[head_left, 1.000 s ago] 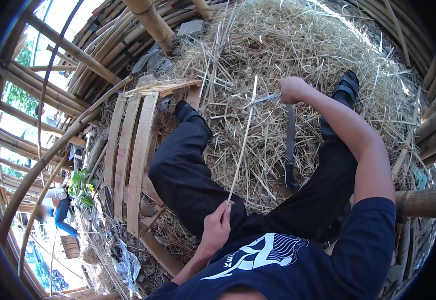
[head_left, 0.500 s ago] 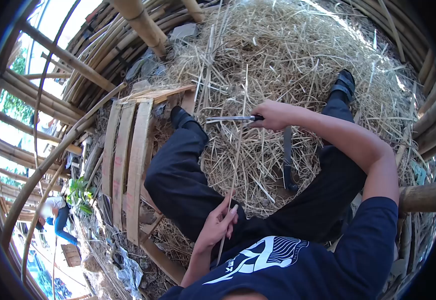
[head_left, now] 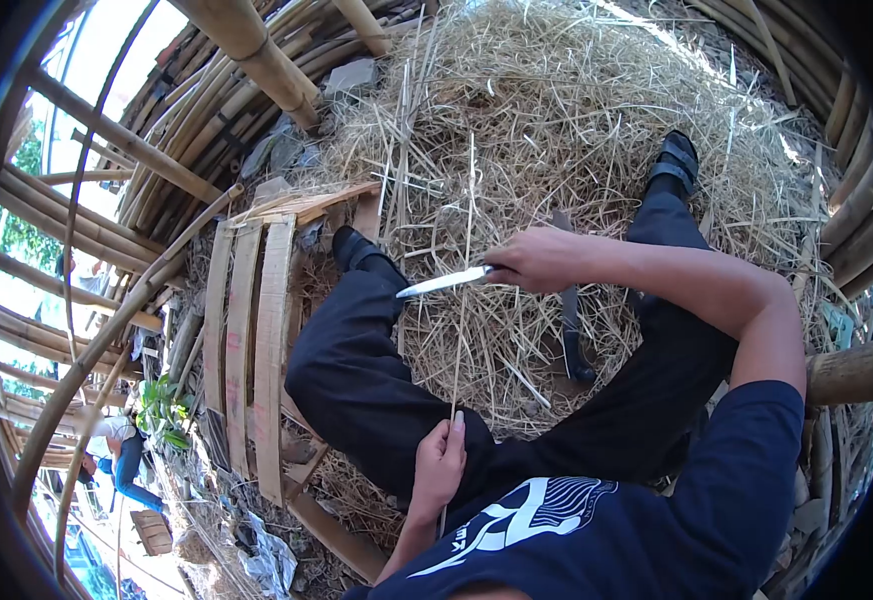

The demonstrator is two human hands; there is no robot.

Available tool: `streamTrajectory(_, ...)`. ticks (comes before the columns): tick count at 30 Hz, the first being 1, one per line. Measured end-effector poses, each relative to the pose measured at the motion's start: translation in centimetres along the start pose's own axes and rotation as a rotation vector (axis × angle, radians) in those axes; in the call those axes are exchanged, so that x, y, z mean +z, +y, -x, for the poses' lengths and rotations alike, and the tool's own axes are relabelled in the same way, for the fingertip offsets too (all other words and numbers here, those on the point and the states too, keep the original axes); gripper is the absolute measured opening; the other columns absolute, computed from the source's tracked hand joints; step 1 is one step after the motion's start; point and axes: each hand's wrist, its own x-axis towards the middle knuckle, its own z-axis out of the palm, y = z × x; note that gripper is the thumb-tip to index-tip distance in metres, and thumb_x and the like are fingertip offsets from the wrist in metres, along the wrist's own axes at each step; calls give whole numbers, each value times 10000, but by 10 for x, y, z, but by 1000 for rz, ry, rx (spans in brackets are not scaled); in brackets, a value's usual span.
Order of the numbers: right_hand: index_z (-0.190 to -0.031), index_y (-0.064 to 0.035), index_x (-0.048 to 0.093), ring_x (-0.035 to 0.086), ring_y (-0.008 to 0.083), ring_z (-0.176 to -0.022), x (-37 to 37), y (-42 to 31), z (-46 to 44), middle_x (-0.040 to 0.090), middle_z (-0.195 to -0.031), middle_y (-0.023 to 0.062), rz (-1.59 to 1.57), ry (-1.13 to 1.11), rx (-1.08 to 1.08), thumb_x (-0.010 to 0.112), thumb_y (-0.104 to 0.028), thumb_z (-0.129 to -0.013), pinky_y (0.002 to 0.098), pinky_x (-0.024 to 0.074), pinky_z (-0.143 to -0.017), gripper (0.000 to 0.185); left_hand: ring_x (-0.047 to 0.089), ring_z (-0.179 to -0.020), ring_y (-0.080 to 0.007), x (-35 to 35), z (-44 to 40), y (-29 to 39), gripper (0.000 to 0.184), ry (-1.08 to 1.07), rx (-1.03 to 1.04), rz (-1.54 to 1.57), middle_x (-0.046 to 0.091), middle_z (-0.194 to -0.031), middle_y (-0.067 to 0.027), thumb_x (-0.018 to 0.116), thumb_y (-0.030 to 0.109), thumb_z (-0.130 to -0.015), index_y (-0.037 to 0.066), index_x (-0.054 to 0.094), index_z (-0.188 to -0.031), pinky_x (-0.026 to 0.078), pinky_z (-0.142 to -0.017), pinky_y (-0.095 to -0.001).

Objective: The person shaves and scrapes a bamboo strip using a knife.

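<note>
My right hand [head_left: 535, 258] is closed round the dark handle of a knife [head_left: 445, 282]. Its bright blade points left and lies against a long thin bamboo strip [head_left: 465, 330]. Down by my lap, my left hand [head_left: 440, 462] grips the strip's lower part, thumb on top. From there the strip runs upward over the straw, past the blade, its far end standing out above the shavings. Below my right forearm, a second, larger blade with a dark handle [head_left: 575, 350] lies on the straw between my legs.
A wooden slatted crate [head_left: 247, 340] stands left of my leg. Straw-like shavings [head_left: 577, 110] cover the ground ahead. Bamboo poles [head_left: 257, 50] and a bamboo frame surround the spot. Another person [head_left: 122, 460] is outside at the left. A bamboo pole [head_left: 847, 375] is by my right elbow.
My right hand has drawn the knife down along the strip toward me, and the blade now shows its flat side. My left hand has closed more tightly round the strip.
</note>
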Motion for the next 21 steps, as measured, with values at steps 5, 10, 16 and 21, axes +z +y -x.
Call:
streamTrajectory(5,-942,-66,489,547,337,-548,14,-8,8,522,-594,133,23,-59,-54,366,-435,-982,472,424,-550,391,277,-412,-7,0,-2,-7,327,53,68,-62,294,-529,78,490,259,-985,104,401,-711,210,-375,-199)
streamTrajectory(10,-943,-90,490,516,267,-496,23,16,8,506,-581,98,135,38,-219,392,-418,-978,403,409,-487,344,284,-498,-9,3,1,-4,365,124,208,-440,327,-552,68,558,212,-952,87,375,-662,237,-437,-219)
streamTrajectory(16,-931,-48,563,625,296,-654,-32,94,13,613,-699,138,351,148,402,402,-464,-961,418,485,-617,447,295,-512,-57,-3,-2,-15,379,145,184,-321,340,-521,7,605,168,-905,41,365,-640,274,-452,-272)
streamTrajectory(21,-849,38,567,589,388,-729,-11,55,1,599,-752,229,-246,43,431,329,-460,-986,474,459,-734,569,281,-518,-47,7,-5,-6,380,162,210,-398,332,-532,22,630,175,-893,53,371,-642,255,-451,-259)
